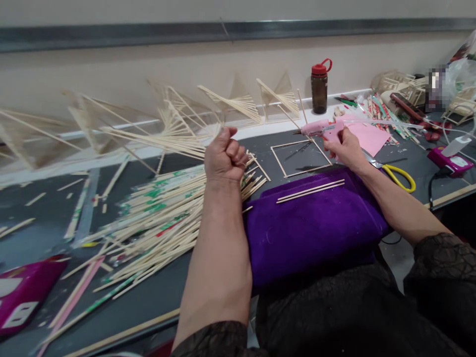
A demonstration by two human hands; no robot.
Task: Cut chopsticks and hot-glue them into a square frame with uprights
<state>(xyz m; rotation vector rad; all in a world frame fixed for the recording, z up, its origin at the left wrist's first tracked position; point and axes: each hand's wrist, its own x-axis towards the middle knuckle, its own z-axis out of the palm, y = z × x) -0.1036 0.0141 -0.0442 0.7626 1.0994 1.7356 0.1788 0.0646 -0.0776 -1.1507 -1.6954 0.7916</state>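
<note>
My left hand (226, 157) is curled into a fist above a pile of thin wooden sticks (167, 218); whether anything is in it is hidden. Behind it, a fanned stick structure (163, 136) stands at the wall side. In my right hand (345, 148) is a pink hot glue gun (316, 129), its nozzle pointing left. Below the nozzle, a four-sided stick frame (285, 176) lies flat on the dark table (256, 144). Two loose sticks (310, 192) rest on a folded purple cloth (316, 228) in front of me.
More twisted stick structures (238, 105) line the wall. A brown bottle (319, 91) with a red lid stands at the back. Yellow-handled scissors (399, 177) lie by my right forearm. Magenta boxes sit at the right (449, 161) and left (33, 292). Pink paper (372, 139) lies behind my right hand.
</note>
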